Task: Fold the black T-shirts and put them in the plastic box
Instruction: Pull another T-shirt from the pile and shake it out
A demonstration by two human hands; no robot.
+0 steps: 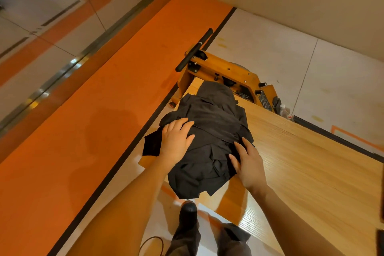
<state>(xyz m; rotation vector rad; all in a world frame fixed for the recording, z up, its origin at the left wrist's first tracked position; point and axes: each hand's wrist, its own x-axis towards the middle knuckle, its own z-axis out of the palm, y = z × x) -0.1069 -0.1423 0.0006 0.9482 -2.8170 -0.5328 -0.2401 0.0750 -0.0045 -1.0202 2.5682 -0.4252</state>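
a: pressing both palms on the pile of shirts (207, 131) at the near end of the table (301, 162); left hand (176, 139) and right hand (249, 166) lie flat, fingers straight, gripping nothing.

b: how will it handle?

a: soft, light, floppy, i reckon. i'd pinch one shirt by the shoulders. can't count them, and i see no box.

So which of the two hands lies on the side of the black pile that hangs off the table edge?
The left hand: it rests flat on the black T-shirts by the overhanging flap. The right hand touches the pile's other side, over the wooden table.
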